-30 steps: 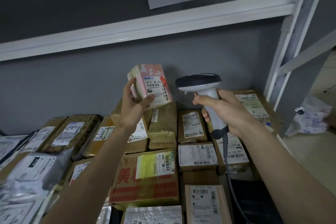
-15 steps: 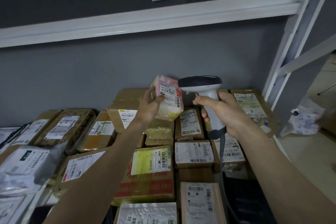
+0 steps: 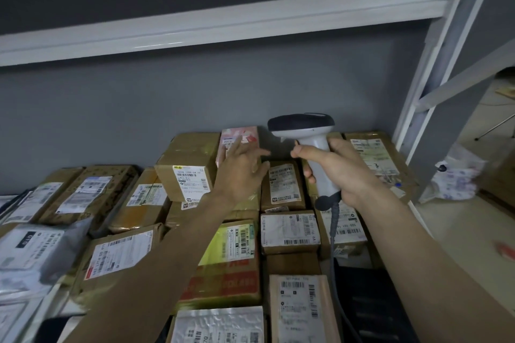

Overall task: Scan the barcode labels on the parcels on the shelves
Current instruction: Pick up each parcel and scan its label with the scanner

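Shelf-top parcels (image 3: 281, 185); right hand (image 3: 338, 168) grips upright scanner (image 3: 309, 142) facing left, left hand (image 3: 241, 168) spread.

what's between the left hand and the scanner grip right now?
Head view: nothing held there. Left hand is open, apart from the scanner; behind the gap sit a brown labelled parcel and the wall.

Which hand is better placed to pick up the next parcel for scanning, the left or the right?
The left. The left hand is open, fingers spread, above the parcels beside the pink parcel at the back. The right hand is busy gripping the scanner, so it probably cannot take a parcel.
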